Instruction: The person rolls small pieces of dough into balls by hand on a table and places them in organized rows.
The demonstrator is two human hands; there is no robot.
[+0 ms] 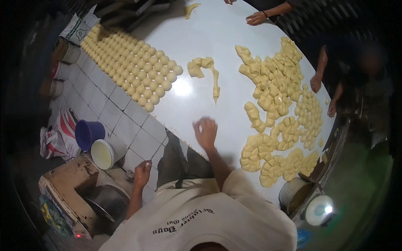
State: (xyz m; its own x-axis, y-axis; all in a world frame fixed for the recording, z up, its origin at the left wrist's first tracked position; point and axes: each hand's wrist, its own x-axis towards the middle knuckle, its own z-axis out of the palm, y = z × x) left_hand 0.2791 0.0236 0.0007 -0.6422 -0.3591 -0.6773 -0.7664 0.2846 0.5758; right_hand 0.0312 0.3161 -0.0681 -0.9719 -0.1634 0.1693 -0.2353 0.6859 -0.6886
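Observation:
My right hand [205, 133] is over the near edge of the white table [228, 121], its fingers curled. Whatever may be under or in them is hidden. Low beside the table, over the tiled floor, my left hand [143, 172] is closed, with a small pale spot at the fingertips that I cannot make out. Beyond my right hand lies a loose dough strip [207, 65], bent and twisted. Round dough balls [144, 69] stand in close rows at the left. A large heap of cut dough pieces [274, 83] covers the right side, with smaller dough balls [307, 115] next to it.
Co-workers' hands rest at the far edge [256, 18] and right edge [316, 82]. A purple bucket [89, 134], a white bucket [108, 152] and a machine with a metal bowl [106, 203] stand at my left. A metal pot [294, 193] sits by the table's near right.

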